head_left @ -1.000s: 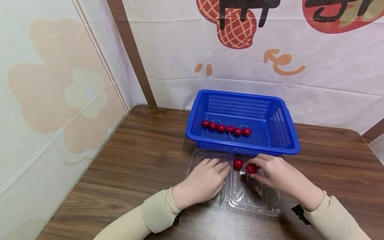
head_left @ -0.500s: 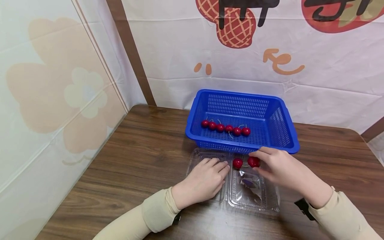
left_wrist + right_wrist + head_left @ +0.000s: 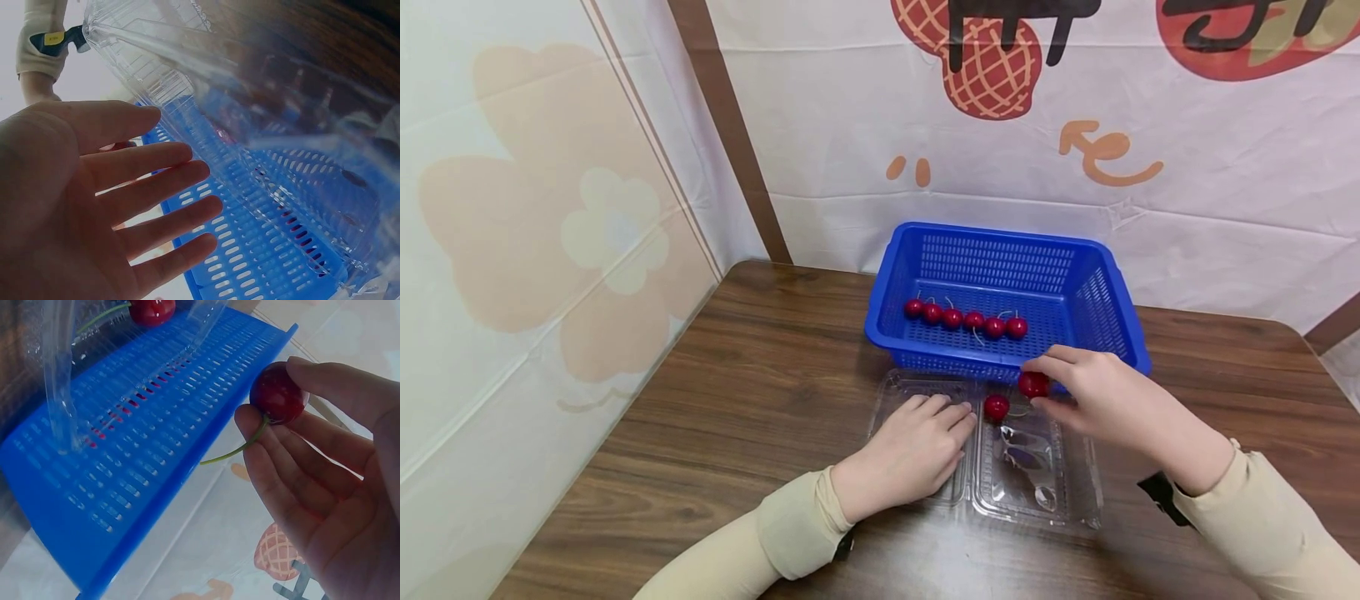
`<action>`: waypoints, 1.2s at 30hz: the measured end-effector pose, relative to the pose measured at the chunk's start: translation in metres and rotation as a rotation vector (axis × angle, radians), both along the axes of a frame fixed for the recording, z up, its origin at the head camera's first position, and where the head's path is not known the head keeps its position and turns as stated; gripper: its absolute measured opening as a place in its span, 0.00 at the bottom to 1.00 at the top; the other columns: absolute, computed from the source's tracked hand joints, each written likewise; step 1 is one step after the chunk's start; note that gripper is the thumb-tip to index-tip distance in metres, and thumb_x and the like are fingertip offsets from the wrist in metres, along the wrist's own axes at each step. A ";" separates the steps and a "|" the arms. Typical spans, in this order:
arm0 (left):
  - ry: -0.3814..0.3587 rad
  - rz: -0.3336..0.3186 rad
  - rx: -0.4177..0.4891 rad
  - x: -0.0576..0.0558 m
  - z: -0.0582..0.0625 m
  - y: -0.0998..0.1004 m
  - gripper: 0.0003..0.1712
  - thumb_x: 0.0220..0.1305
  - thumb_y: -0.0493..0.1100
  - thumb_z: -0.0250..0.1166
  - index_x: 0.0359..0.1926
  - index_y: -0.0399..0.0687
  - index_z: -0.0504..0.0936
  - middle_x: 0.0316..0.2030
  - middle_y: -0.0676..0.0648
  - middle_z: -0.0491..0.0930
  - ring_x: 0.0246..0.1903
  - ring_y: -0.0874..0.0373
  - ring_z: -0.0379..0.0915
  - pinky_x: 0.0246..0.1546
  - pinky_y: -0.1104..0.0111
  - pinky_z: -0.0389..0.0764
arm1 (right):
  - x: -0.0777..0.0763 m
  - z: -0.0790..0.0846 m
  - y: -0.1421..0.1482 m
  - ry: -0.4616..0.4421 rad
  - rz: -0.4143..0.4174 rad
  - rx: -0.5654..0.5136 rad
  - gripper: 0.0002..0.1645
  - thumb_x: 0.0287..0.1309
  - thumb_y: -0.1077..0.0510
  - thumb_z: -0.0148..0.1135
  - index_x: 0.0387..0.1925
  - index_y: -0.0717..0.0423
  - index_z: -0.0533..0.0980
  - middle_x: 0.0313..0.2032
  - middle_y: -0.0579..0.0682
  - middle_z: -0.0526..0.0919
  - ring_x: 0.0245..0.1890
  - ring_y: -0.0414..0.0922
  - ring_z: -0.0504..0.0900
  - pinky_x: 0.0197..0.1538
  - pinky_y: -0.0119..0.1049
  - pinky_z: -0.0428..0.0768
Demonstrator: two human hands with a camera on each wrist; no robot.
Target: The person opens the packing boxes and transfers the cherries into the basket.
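Observation:
Between thumb and fingers, my right hand (image 3: pixel 1097 392) pinches a red cherry (image 3: pixel 279 394) with a green stem, held above the back edge of a clear plastic clamshell box (image 3: pixel 1018 500). Another cherry (image 3: pixel 996 407) lies in the back left corner of the box's right half. My left hand (image 3: pixel 917 450) rests on the box's left half; in the left wrist view its fingers (image 3: pixel 162 212) are spread and nearly straight against the clear plastic. Behind the box stands a blue plastic basket (image 3: pixel 1007 357), with a row of several cherries (image 3: pixel 973 322) inside.
The box and basket stand close together on a brown wooden table (image 3: pixel 760 375). A printed cloth (image 3: pixel 835 108) hangs directly behind the table, and another pale cloth (image 3: pixel 535 250) hangs along its left side.
My right hand has lifted the pinched cherry from the box and moved it back toward the basket's front rim. The left hand and the other cherries have stayed in place.

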State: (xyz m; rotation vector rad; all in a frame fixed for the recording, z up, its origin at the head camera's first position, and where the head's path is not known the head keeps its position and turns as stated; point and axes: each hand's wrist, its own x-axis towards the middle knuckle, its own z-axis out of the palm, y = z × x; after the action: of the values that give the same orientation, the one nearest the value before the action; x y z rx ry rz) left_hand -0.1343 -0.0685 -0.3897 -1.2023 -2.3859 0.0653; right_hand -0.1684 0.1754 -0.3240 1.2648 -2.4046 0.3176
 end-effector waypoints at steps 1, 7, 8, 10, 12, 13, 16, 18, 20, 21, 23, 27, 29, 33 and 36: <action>0.000 0.001 -0.003 0.000 0.000 0.000 0.23 0.56 0.49 0.58 0.50 0.45 0.80 0.49 0.48 0.80 0.47 0.52 0.72 0.44 0.62 0.75 | -0.001 0.001 0.000 -0.002 -0.005 0.005 0.19 0.39 0.59 0.70 0.38 0.60 0.80 0.30 0.47 0.81 0.26 0.38 0.78 0.26 0.36 0.81; -0.004 0.008 -0.009 -0.001 0.000 0.000 0.23 0.56 0.50 0.58 0.51 0.45 0.79 0.49 0.48 0.80 0.47 0.52 0.72 0.43 0.62 0.75 | -0.007 0.008 0.000 -0.013 -0.022 0.032 0.18 0.39 0.59 0.70 0.37 0.60 0.80 0.30 0.48 0.81 0.25 0.38 0.77 0.25 0.35 0.80; -0.006 0.009 -0.008 -0.001 0.000 0.000 0.23 0.56 0.50 0.58 0.51 0.45 0.79 0.49 0.48 0.80 0.47 0.53 0.72 0.43 0.63 0.75 | -0.008 0.009 0.000 -0.014 -0.023 0.032 0.17 0.39 0.59 0.70 0.37 0.59 0.80 0.30 0.48 0.81 0.25 0.38 0.77 0.25 0.34 0.80; -0.007 0.012 -0.008 -0.001 0.000 0.000 0.23 0.56 0.50 0.58 0.51 0.45 0.79 0.49 0.49 0.80 0.46 0.53 0.71 0.43 0.63 0.74 | -0.011 0.011 0.001 -0.018 -0.024 0.030 0.17 0.39 0.60 0.70 0.36 0.59 0.80 0.30 0.47 0.81 0.24 0.37 0.77 0.24 0.34 0.80; -0.010 0.015 -0.007 -0.001 0.000 0.000 0.23 0.56 0.50 0.58 0.51 0.45 0.79 0.49 0.49 0.80 0.47 0.53 0.71 0.43 0.63 0.74 | -0.014 0.013 0.002 -0.022 -0.024 0.028 0.17 0.39 0.60 0.70 0.36 0.58 0.80 0.29 0.47 0.80 0.25 0.37 0.77 0.25 0.34 0.80; -0.006 0.015 -0.008 -0.001 0.000 0.000 0.23 0.56 0.50 0.58 0.51 0.45 0.79 0.49 0.49 0.80 0.46 0.53 0.71 0.43 0.63 0.74 | -0.016 0.014 0.002 -0.024 -0.025 0.030 0.17 0.39 0.60 0.70 0.36 0.57 0.80 0.29 0.46 0.80 0.25 0.37 0.76 0.25 0.35 0.79; 0.001 0.015 -0.003 -0.001 0.000 0.001 0.23 0.55 0.50 0.59 0.51 0.45 0.79 0.49 0.49 0.80 0.46 0.53 0.71 0.43 0.63 0.74 | -0.021 0.018 0.003 -0.027 -0.028 0.040 0.17 0.39 0.59 0.71 0.35 0.57 0.79 0.30 0.48 0.81 0.26 0.38 0.77 0.25 0.36 0.80; 0.007 0.014 -0.002 -0.001 0.000 0.001 0.24 0.55 0.50 0.59 0.51 0.44 0.80 0.48 0.49 0.80 0.46 0.53 0.71 0.43 0.63 0.75 | -0.025 0.020 0.004 -0.031 -0.030 0.049 0.17 0.39 0.59 0.71 0.36 0.57 0.79 0.31 0.49 0.82 0.26 0.40 0.78 0.26 0.37 0.80; 0.008 0.013 -0.001 -0.001 0.000 0.000 0.24 0.55 0.50 0.59 0.51 0.44 0.80 0.48 0.49 0.80 0.46 0.53 0.71 0.43 0.63 0.75 | -0.029 0.022 0.006 -0.034 -0.032 0.054 0.17 0.39 0.59 0.71 0.36 0.57 0.79 0.31 0.50 0.82 0.26 0.41 0.78 0.26 0.38 0.80; 0.009 0.014 -0.001 -0.001 0.000 0.000 0.23 0.55 0.50 0.59 0.51 0.44 0.80 0.48 0.49 0.80 0.46 0.53 0.71 0.43 0.63 0.75 | -0.030 0.023 0.006 -0.036 -0.035 0.056 0.17 0.39 0.59 0.71 0.36 0.57 0.79 0.31 0.50 0.82 0.26 0.41 0.78 0.26 0.38 0.80; 0.007 0.015 0.001 -0.001 0.001 0.000 0.23 0.56 0.50 0.59 0.51 0.44 0.80 0.48 0.49 0.80 0.46 0.53 0.72 0.43 0.63 0.75 | -0.034 0.025 0.007 -0.033 -0.036 0.059 0.17 0.39 0.60 0.71 0.35 0.57 0.79 0.31 0.49 0.82 0.26 0.42 0.77 0.27 0.38 0.80; 0.003 0.016 0.004 -0.001 0.000 0.000 0.23 0.56 0.50 0.59 0.51 0.44 0.80 0.48 0.49 0.80 0.46 0.53 0.72 0.43 0.63 0.75 | -0.040 0.029 0.007 -0.029 -0.037 0.061 0.17 0.38 0.60 0.71 0.35 0.57 0.78 0.31 0.50 0.82 0.27 0.42 0.77 0.27 0.40 0.79; 0.006 0.013 0.001 -0.001 0.000 0.000 0.23 0.56 0.50 0.59 0.51 0.44 0.80 0.48 0.49 0.80 0.45 0.53 0.72 0.43 0.63 0.75 | -0.043 0.030 0.007 -0.033 -0.037 0.062 0.17 0.38 0.59 0.71 0.35 0.57 0.78 0.31 0.50 0.82 0.28 0.43 0.77 0.27 0.40 0.79; 0.017 0.009 -0.005 0.000 0.000 0.000 0.23 0.55 0.50 0.59 0.50 0.44 0.80 0.48 0.48 0.81 0.45 0.53 0.72 0.42 0.63 0.75 | -0.049 0.033 0.006 -0.062 -0.055 0.067 0.17 0.38 0.58 0.71 0.35 0.57 0.79 0.31 0.51 0.83 0.28 0.43 0.79 0.28 0.42 0.81; 0.023 0.008 -0.011 0.000 0.000 0.001 0.23 0.55 0.51 0.59 0.50 0.44 0.80 0.48 0.49 0.81 0.45 0.53 0.72 0.42 0.63 0.75 | -0.052 0.035 0.005 -0.090 -0.074 0.073 0.17 0.38 0.59 0.71 0.35 0.57 0.78 0.32 0.52 0.83 0.30 0.45 0.81 0.30 0.44 0.82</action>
State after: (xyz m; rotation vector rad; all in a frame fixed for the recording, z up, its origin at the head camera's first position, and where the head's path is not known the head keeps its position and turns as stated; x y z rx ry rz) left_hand -0.1340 -0.0676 -0.3895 -1.1903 -2.3731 0.0942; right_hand -0.2205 0.1807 -0.2889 1.2128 -2.5537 0.2725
